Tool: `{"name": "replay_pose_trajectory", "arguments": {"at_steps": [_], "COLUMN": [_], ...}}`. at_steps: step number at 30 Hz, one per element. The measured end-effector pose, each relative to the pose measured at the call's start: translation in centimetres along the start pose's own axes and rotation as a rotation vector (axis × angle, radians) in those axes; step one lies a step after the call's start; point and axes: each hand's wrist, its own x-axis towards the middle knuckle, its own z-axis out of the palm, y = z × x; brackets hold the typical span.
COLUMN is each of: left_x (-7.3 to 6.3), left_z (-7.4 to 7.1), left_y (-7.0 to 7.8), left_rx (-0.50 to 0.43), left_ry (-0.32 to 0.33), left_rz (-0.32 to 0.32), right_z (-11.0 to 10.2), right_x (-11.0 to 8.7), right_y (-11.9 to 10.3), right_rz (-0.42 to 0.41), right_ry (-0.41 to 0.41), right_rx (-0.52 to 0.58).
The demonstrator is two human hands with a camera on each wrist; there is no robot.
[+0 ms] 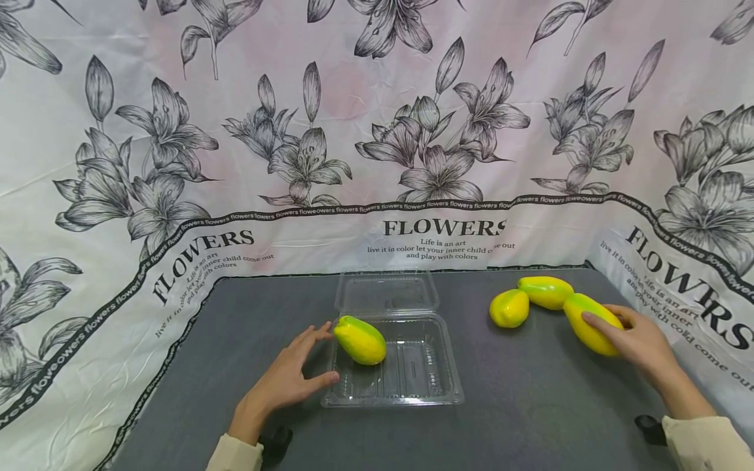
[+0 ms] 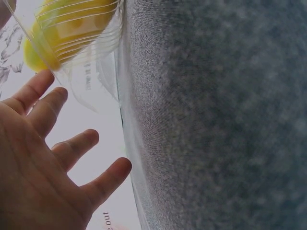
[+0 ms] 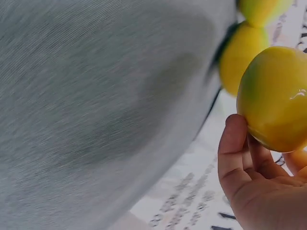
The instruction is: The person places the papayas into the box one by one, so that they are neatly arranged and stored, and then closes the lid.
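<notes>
My right hand point(image 1: 645, 343) grips a yellow-green papaya point(image 1: 591, 324) at the right, thumb on its near upper side and fingers curled round it. In the right wrist view the held papaya point(image 3: 273, 98) shows clear of the grey table, fingertips under its lower side. My left hand point(image 1: 288, 373) is beside the left edge of a clear plastic clamshell box point(image 1: 450, 386), fingers spread and nothing held. Inside the box's left half lies another papaya point(image 1: 360, 340). The left wrist view shows the spread fingers point(image 2: 91, 143) close to the box's ribbed wall.
Two more papayas, one rounder-looking point(image 1: 509, 309) and one lying sideways point(image 1: 545, 292), rest just left of the right hand. The box's lid point(image 1: 385, 292) is folded back towards the flower-printed cloth point(image 1: 306, 242) behind the grey table point(image 1: 518, 418).
</notes>
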Motion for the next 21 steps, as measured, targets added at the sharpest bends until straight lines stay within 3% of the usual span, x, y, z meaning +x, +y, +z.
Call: {"name": "replay_pose_trajectory", "arguments": {"at_steps": [7, 21], "left_x": [-0.1, 0.1], "left_z": [0.0, -0.1], "left_y": [0.0, 0.1], "left_rx": [-0.004, 0.004], "left_ry": [-0.003, -0.008], "left_rz": [-0.001, -0.01], "right_z": [0.6, 2.9], "right_x": [-0.7, -2.2], "right_y": [-3.7, -10.8], "right_rz": [-0.116, -0.382], "right_ry": [0.034, 0.005], "right_rx": [0.056, 0.128]}}
